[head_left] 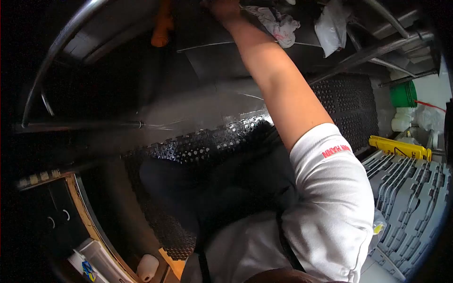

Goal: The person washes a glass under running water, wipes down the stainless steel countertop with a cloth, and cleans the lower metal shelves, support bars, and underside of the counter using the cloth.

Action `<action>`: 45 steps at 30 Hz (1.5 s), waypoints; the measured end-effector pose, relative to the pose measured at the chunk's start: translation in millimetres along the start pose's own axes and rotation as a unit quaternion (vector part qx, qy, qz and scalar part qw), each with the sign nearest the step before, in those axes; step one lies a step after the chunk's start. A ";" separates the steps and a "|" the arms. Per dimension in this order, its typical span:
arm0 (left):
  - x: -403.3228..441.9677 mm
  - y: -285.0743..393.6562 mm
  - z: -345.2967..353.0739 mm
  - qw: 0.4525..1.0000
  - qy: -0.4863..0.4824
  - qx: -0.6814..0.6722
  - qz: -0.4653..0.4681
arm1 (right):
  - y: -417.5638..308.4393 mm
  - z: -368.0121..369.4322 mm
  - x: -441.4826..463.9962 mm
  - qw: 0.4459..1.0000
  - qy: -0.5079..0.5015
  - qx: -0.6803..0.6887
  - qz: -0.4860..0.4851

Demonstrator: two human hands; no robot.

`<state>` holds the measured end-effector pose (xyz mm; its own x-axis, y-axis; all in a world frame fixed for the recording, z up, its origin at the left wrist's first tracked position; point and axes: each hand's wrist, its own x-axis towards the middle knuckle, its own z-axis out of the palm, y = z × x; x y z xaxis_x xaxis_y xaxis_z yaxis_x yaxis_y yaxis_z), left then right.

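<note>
My right arm reaches up to the top edge of the head view. There my right hand point(224, 8) is over a dark flat surface point(212, 33). Shadow and the frame edge hide its fingers, so I cannot make out what they hold or touch. Just right of the hand lies a crumpled white cloth point(282, 29) with reddish marks. Farther right is a white plastic bag point(331, 29). An orange elongated object point(162, 29) shows in the dark to the left; its kind is unclear. My left hand is out of view.
Black perforated rubber mats point(342, 101) cover parts of the floor. Metal rails point(373, 52) run on the right, others point(56, 42) on the left. At the right stand a green bucket point(402, 94), a yellow caution sign point(401, 147) and stacked grey plastic panels point(408, 198).
</note>
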<state>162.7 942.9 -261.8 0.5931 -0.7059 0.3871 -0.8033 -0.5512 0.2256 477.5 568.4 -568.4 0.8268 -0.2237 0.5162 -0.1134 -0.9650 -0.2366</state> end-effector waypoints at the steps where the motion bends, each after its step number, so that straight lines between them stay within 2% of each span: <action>1: 3.1 12.7 24.8 0.999 -0.020 -0.032 0.012 | -5.1 -13.8 -8.1 0.999 0.013 0.048 0.021; 4: 25.0 45.7 98.4 0.990 -0.071 -0.112 0.043 | -13.4 -52.6 -20.3 0.999 -0.031 0.039 0.007; 7: 54.4 80.7 163.3 0.979 -0.112 -0.164 0.057 | 8.0 -36.2 -19.8 0.990 -0.013 0.141 -0.009; 10: 73.7 107.5 210.4 0.971 -0.141 -0.184 0.060 | -4.6 -148.5 -57.7 0.978 -0.007 0.165 0.127; 12: 79.9 119.8 228.6 0.968 -0.154 -0.186 0.062 | 43.3 -161.6 -62.7 0.985 0.115 0.101 -0.083; 13: 81.7 123.4 234.8 0.967 -0.157 -0.191 0.057 | 46.9 -185.0 -70.3 0.981 0.143 0.118 -0.060; 14: 83.7 127.3 240.4 0.967 -0.159 -0.193 0.057 | 87.5 -178.9 -71.9 0.994 0.083 0.040 -0.058; 15: 86.2 132.3 244.4 0.966 -0.160 -0.195 0.059 | 104.7 -183.4 -69.4 0.970 0.176 -0.058 -0.159; 17: 90.7 134.8 249.9 0.965 -0.161 -0.197 0.059 | 135.5 -191.6 -73.2 0.972 0.164 -0.107 -0.133; 20: 92.8 138.1 250.1 0.964 -0.161 -0.203 0.061 | 177.9 -189.0 -65.8 0.970 0.060 -0.216 -0.097; 23: 88.1 119.8 224.4 0.967 -0.139 -0.206 0.064 | 222.1 -173.7 -53.2 0.947 0.023 -0.299 -0.113; 26: 63.4 89.6 161.5 0.977 -0.096 -0.184 0.057 | 237.0 -163.1 -44.7 0.943 0.015 -0.330 -0.053; 29: 20.0 47.2 88.4 0.991 -0.059 -0.119 0.010 | 225.5 -150.2 -46.3 0.967 0.053 -0.249 -0.017; 32: -32.2 8.3 21.7 0.997 -0.024 -0.038 -0.062 | 180.7 -152.1 -78.5 0.995 0.018 -0.064 -0.079; 35: -79.4 -24.2 -37.0 0.989 0.010 0.044 -0.144 | 155.1 -137.3 -122.5 0.990 -0.063 -0.009 -0.122; 38: -118.5 -52.2 -76.9 0.970 0.038 0.108 -0.215 | 154.7 -85.0 -121.9 0.998 -0.010 -0.041 -0.049; 40: -139.4 -70.7 -98.9 0.955 0.056 0.144 -0.252 | 80.3 -80.6 -130.5 0.995 0.043 -0.015 -0.083; 41: -147.7 -77.4 -106.5 0.949 0.061 0.157 -0.268 | 44.8 -75.7 -128.3 0.986 0.026 -0.068 -0.149; 42: -154.6 -84.9 -112.9 0.942 0.065 0.169 -0.282 | 8.4 -74.3 -125.7 0.993 0.023 -0.063 -0.101; 43: -158.8 -87.5 -115.9 0.938 0.065 0.177 -0.289 | -11.7 -56.1 -110.6 0.996 0.011 -0.001 -0.092; 45: -167.0 -94.9 -120.9 0.931 0.073 0.190 -0.303 | -55.1 -41.9 -70.2 0.981 -0.153 -0.002 -0.117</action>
<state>133.3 1166.8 -239.8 0.8949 -0.1622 0.4158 -0.2311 -0.9654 0.1208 402.6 631.5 -557.1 0.9571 0.0543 0.2846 0.0968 -0.9858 -0.1374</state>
